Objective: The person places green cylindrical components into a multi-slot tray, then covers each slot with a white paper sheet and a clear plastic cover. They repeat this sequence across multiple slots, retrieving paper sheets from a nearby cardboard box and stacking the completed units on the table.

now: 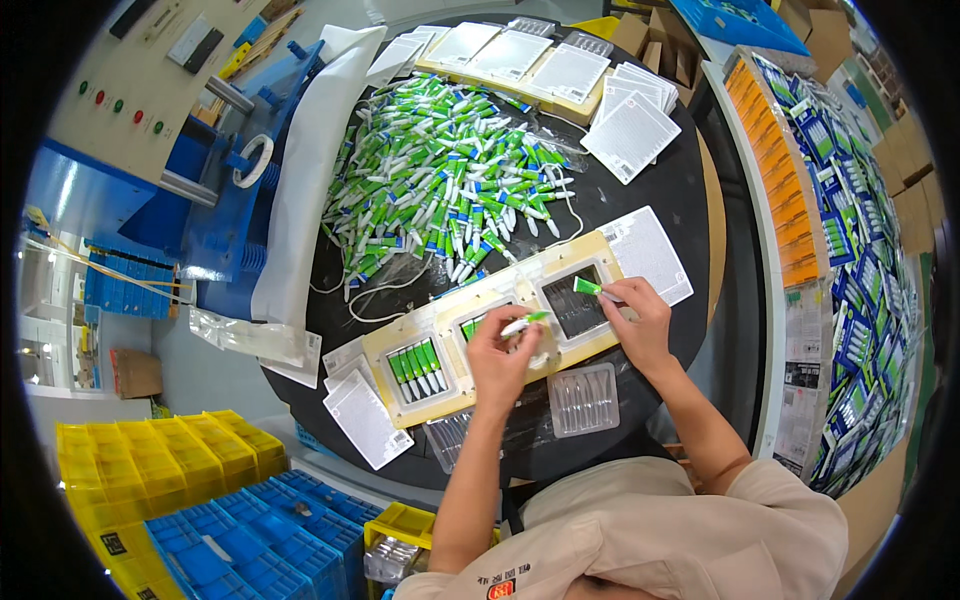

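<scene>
Green tubes (450,170) heap on the round black table (690,190) beside blue machinery (215,190).

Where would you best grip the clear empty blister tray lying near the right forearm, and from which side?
Judging by its pose, grip the clear blister tray by its flat outer rim at the near edge, coming from the person's side. It lies flat on the round black table, and its moulded ribbed middle gives little to pinch. The right hand is nearest but holds a green tube.

White printed backing cards (632,135) lie stacked at the round table's far edge and beside the jig — finished blue-and-green blister packs (850,260) fill the right-hand shelf.
</scene>
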Available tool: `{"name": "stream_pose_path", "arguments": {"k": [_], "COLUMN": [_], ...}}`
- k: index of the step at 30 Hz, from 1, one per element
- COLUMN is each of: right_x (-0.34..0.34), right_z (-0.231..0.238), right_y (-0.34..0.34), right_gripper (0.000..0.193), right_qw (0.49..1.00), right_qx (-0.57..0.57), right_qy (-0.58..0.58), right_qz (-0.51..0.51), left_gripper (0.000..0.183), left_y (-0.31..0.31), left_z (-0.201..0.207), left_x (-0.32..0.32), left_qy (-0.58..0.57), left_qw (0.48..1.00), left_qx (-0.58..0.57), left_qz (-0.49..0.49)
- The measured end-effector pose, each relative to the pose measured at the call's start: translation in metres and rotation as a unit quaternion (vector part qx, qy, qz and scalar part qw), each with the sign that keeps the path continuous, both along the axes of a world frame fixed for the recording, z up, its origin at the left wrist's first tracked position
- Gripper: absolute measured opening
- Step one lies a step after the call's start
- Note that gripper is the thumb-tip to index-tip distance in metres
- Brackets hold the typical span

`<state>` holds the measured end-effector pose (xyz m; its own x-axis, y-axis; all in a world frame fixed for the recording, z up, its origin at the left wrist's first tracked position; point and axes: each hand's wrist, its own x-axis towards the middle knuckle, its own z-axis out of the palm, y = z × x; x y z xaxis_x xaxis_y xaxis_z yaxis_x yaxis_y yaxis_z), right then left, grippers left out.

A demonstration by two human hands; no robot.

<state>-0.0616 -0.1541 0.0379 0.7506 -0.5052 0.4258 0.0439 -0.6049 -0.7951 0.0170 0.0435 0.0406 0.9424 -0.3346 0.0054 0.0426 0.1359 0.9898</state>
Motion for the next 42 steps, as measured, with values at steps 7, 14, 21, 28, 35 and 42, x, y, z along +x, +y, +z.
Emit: {"name": "stream_pose_path", "arguments": {"k": [7, 14, 21, 28, 35, 42], "right_x": [0.005, 0.005, 0.032, 0.176, 0.141, 0.007], "right_z": [-0.025, -0.031, -0.008, -0.019, -0.028, 0.005], "right_y": [0.015, 0.027, -0.005, -0.036, -0.053, -0.047], "right_gripper": [0.014, 0.017, 0.015, 0.019, 0.012, 0.017], "right_qw": [0.986, 0.981, 0.983, 0.957, 0.993, 0.986], "right_qx": [-0.165, -0.188, -0.107, -0.228, -0.086, -0.151], "right_qy": [-0.025, 0.034, 0.06, 0.152, 0.058, -0.061], "right_qz": [-0.012, 0.041, 0.14, 0.098, 0.049, 0.045], "left_gripper": [0.022, 0.034, 0.042, 0.029, 0.01, 0.03], "left_y": [-0.037, -0.039, -0.03, -0.03, -0.041, -0.036], "left_z": [-0.024, -0.028, -0.011, -0.021, -0.015, 0.005], "left_x": [-0.008, -0.015, -0.008, 0.141, 0.178, 0.091], "left_qy": [-0.496, -0.499, -0.454, -0.448, -0.571, -0.621], "left_qw": [0.796, 0.737, 0.772, 0.737, 0.55, 0.7], "left_qx": [0.339, 0.455, 0.443, 0.494, 0.508, 0.308], "left_qz": [0.08, 0.021, -0.04, -0.11, -0.339, -0.172]}}
